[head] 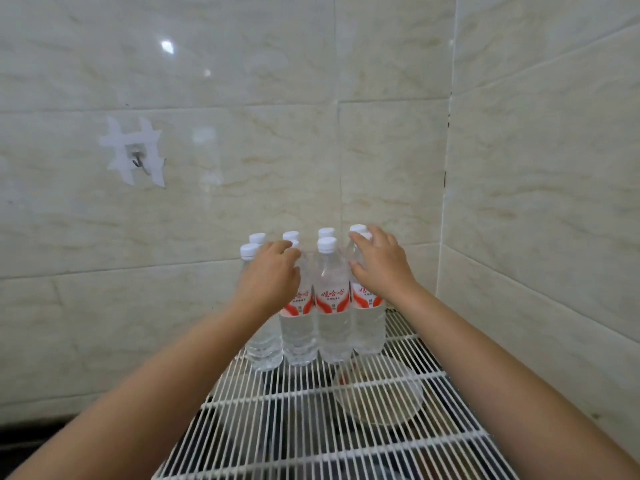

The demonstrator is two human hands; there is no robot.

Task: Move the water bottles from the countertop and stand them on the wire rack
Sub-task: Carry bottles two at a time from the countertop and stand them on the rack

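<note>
The water bottles (331,306) are clear, shiny plastic with white plastic caps (327,244) and smooth red-and-white paper-like labels (330,299), the wire rack (311,427) is thin metal painted white, and the wall tiles (242,150) are smooth, glossy stone-look squares with pale tape (133,150) stuck on.

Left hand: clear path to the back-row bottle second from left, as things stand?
Probably not directly. The left hand rests on the front-row bottles, which stand tight in front of that back-row bottle; only its cap shows. From above the way looks free, so a top grab by the cap seems feasible.
</note>
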